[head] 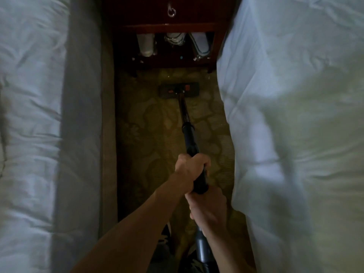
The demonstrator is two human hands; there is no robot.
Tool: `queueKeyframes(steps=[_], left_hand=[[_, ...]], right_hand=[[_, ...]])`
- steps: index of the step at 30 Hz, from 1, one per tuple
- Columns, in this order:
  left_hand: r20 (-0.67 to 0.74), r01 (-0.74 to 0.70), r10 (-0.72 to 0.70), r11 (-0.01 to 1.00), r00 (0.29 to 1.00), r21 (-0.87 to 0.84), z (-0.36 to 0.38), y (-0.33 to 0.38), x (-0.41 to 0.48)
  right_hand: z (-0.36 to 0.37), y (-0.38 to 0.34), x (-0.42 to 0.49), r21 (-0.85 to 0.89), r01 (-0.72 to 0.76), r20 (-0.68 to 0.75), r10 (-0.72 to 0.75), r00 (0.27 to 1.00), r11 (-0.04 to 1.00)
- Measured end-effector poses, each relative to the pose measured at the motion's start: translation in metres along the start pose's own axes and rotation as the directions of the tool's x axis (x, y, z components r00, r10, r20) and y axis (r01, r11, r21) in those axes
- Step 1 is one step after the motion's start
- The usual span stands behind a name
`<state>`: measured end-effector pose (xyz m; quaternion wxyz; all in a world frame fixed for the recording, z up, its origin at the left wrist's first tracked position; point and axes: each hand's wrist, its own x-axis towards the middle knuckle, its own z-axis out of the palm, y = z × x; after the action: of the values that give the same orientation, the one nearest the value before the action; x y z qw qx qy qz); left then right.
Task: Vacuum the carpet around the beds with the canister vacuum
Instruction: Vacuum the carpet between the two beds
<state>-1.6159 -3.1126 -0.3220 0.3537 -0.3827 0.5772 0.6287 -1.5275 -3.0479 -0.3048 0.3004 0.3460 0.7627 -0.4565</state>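
The vacuum's flat head (178, 90) is lying on the carpet (149, 125), just in front of the nightstand (169, 28). It is sitting near the nightstand's feet but not touching them. Two small red spots are showing on top of the head.

The long black pipe (185, 119) is running from the head back away from the nightstand, toward the person. The left hand (190, 167) is gripping the thick black handle end of the pipe, with its fingers curled tight around it. The right hand (208, 208) is gripping the same handle just behind the left hand, farther from the nightstand. Its fingers are wrapping around the handle too. The two hands are sitting right up against each other. A grey hose (201, 243) is coming out below the right hand, farthest from the nightstand.

The carpet is showing big yellow-brown flower shapes. It is filling the narrow strip that leads up to the nightstand.

One bed (25, 134) is standing to the left of the nightstand, wearing a crumpled white cover over a grey side. The other bed (295, 115) is standing to the right of the nightstand. Its white cover is hanging down to the carpet.

The nightstand is looking dark red-brown. A ring pull (171, 11) is hanging on its drawer. Under the drawer, pale wrapped things (145, 45) are standing side by side on an open shelf. It is too dim to tell what they are.
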Motion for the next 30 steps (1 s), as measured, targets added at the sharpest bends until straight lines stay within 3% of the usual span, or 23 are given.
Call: queueKeyframes(steps=[8,17,30], left_hand=[[0.012,-0.024,0.024,0.998,1.0,-0.05,-0.029,0.057,0.04],[0.008,-0.054,0.054,0.999,0.999,0.0,-0.021,0.054,0.052],[0.132,-0.05,0.045,0.998,0.99,0.036,0.052,0.055,0.052]], right_hand=[[0.02,-0.058,0.043,0.016,0.043,0.027,-0.044,0.999,0.999],[0.021,-0.051,0.053,0.135,0.055,0.023,-0.058,0.998,0.989],[-0.029,-0.032,0.064,0.181,0.017,-0.169,0.014,0.986,0.983]])
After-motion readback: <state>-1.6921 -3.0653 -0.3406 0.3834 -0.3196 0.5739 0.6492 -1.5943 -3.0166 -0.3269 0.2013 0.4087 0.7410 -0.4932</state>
